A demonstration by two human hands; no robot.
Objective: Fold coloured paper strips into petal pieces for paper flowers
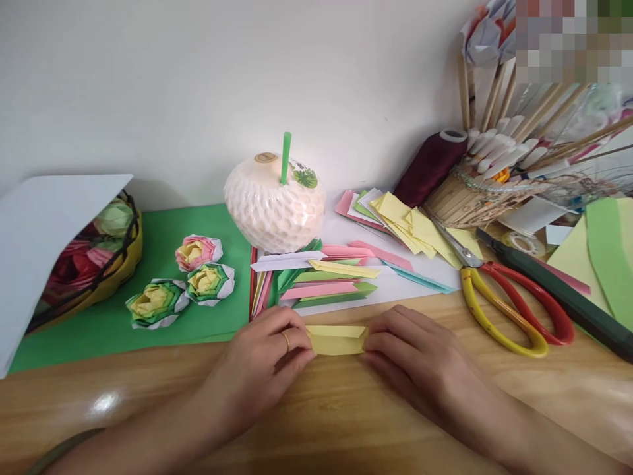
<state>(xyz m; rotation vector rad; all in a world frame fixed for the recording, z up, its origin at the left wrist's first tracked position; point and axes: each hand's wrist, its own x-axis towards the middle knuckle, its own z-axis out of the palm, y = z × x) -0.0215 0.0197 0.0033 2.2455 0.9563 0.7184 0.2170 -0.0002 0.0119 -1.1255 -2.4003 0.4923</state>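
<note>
A small strip of yellow paper [338,340], with a fold along its upper edge, is held level between my two hands just over the wooden table. My left hand [270,353] pinches its left end, a ring on one finger. At the opposite end, my right hand [413,349] has its fingers closed on the paper's corner. Right behind the strip lies a pile of folded paper pieces [329,288] in pink, green, yellow and white. Loose yellow paper sheets [400,221] are stacked further back on the right.
Scissors [499,290] and a dark green utility knife [564,290] lie to the right. A white coconut-like container [277,204] with a green straw stands at the back. Paper flowers [158,302] rest on green paper [198,221], beside a yellow basket [129,260].
</note>
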